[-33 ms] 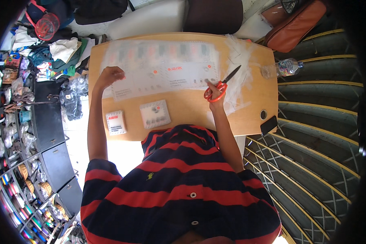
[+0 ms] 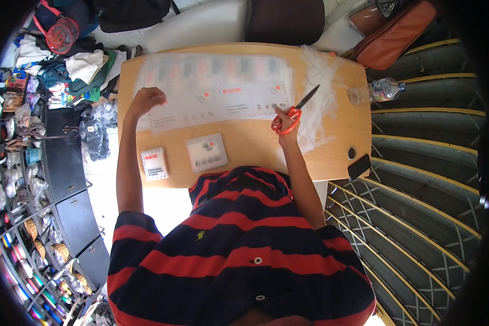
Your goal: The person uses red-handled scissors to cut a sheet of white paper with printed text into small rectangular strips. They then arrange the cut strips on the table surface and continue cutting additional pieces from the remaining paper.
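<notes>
My left hand (image 2: pixel 148 101) is closed at the left end of a thin white printed sheet (image 2: pixel 217 103), its fingertips pinching the upper edge. In my right hand (image 2: pixel 286 124) are scissors (image 2: pixel 293 117) with red-orange handles, their dark blades pointing up and to the right. The fingertips of that hand also meet the sheet's right end. Beneath and beyond the sheet lie more translucent printed sheets (image 2: pixel 201 64). Two small stacks of cut printed pieces rest nearer me: a narrow stack (image 2: pixel 156 164) at the left and a wider stack (image 2: pixel 207 152) beside it.
Thin whitish offcuts (image 2: pixel 316 117) are strewn over the right part of the wooden table (image 2: pixel 266 155). A plastic bottle (image 2: pixel 384 90) lies at the table's right edge, with a dark phone (image 2: pixel 359 167) at the near right corner. Piled clothes (image 2: pixel 87 73) stand off to the left.
The sheet and both hands have shifted very slightly away from me, and the scissors have moved a little to the left. Both grips stay the same.
</notes>
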A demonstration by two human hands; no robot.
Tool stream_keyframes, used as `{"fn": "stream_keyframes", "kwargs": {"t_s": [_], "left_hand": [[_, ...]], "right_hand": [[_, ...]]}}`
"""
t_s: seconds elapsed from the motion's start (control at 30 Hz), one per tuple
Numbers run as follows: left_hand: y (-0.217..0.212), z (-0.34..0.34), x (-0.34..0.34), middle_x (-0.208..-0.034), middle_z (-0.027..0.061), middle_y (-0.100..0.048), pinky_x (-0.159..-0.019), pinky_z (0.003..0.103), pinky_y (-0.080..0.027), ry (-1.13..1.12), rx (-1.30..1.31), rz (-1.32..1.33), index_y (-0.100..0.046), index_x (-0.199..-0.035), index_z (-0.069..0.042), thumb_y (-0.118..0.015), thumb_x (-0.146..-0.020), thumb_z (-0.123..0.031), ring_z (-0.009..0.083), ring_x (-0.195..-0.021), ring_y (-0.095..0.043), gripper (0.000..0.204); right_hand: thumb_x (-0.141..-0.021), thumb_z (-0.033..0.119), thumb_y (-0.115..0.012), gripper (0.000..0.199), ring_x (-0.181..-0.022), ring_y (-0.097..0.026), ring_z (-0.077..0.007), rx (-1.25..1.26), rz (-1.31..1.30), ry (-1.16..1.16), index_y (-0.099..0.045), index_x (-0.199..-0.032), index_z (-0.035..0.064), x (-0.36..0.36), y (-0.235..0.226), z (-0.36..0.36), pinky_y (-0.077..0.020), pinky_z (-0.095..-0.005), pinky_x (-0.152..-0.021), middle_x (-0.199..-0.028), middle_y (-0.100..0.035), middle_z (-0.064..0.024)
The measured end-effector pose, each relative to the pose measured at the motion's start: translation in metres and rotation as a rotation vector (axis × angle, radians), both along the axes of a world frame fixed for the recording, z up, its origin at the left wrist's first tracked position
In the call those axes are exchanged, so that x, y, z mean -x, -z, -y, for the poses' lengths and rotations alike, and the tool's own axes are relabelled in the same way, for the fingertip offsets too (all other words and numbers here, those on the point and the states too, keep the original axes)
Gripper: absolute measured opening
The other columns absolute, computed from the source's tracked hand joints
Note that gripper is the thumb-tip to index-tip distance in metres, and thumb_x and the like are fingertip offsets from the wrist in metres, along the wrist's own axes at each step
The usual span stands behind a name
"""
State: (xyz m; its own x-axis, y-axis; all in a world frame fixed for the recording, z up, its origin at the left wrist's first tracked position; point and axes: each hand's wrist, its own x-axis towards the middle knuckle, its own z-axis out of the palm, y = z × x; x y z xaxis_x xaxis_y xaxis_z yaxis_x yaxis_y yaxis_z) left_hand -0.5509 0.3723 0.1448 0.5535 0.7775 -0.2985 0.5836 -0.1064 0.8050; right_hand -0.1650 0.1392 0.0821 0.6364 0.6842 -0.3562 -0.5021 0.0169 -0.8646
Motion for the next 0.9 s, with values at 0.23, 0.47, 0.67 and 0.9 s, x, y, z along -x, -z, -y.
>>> {"fn": "stream_keyframes", "kwargs": {"t_s": [0.23,0.47,0.67,0.9], "left_hand": [[0.054,-0.039,0.001,-0.076,0.0109,-0.069,-0.068,0.025,-0.053,-0.045,-0.094,0.036,-0.066,-0.088,0.004,-0.066,-0.079,-0.005,0.0172,-0.076,-0.069,0.013],[0.104,-0.070,0.034,-0.076,0.0075,-0.070,-0.071,0.036,-0.052,-0.090,-0.206,-0.174,-0.069,-0.094,-0.007,-0.069,-0.077,-0.016,0.0193,-0.075,-0.069,0.019],[0.108,-0.034,-0.006,-0.115,-0.0003,-0.061,-0.079,0.055,-0.042,-0.276,-0.744,-0.609,-0.060,-0.116,-0.023,-0.071,-0.076,-0.029,0.0272,-0.108,-0.052,0.042],[0.108,0.178,-0.122,-0.137,0.0111,-0.042,-0.097,0.064,-0.026,0.075,-0.572,-0.333,-0.054,-0.126,-0.021,-0.071,-0.075,-0.041,0.0397,-0.129,-0.032,0.058]], "right_hand": [[-0.072,0.012,-0.078,0.032,-0.033,-0.045,-0.0130,0.197,0.026,-0.095,-0.047,-0.076,0.0087,0.011,0.043,-0.030,-0.0364,-0.0268,-0.032,-0.049,-0.047,-0.0026],[-0.078,0.023,-0.075,0.030,-0.038,-0.047,-0.0106,0.362,0.154,-0.293,-0.050,-0.078,0.0059,0.017,0.046,-0.027,-0.0475,-0.0275,-0.041,-0.074,-0.067,-0.0112],[-0.082,0.026,-0.071,0.030,-0.043,-0.051,-0.0104,0.384,0.318,-0.265,-0.051,-0.079,0.0038,-0.009,0.041,0.064,-0.0459,-0.0252,-0.042,-0.080,-0.068,-0.0119],[-0.077,0.053,-0.068,0.057,-0.071,-0.064,-0.0340,1.094,0.652,-0.162,-0.061,-0.078,-0.0029,-0.045,0.031,0.215,-0.0491,-0.0419,-0.066,-0.069,-0.064,-0.0198]]}}
